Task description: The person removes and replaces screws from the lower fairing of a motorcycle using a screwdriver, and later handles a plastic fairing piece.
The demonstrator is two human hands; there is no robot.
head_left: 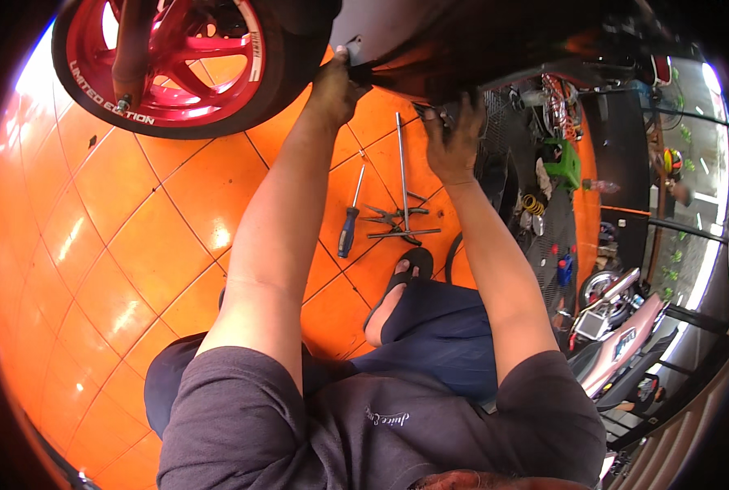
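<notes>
The dark motorcycle fairing (430,45) touches your left grip (337,91) (whether clamped, one cannot tell), lying just ahead of your spread-fingered right grip (456,140).

We stretch both bare arms forward, the left arm (274,220) nearly straight and slanting slightly rightward, the right arm (499,261) slanting inward to the left. Our left hand (336,90) reaches ahead with one digit (341,55) extended, the rest of its grip too hidden to read. Our right hand (452,145) shows its back, its fingers (467,108) spread and pointing forward beyond the wrist (460,180).
</notes>
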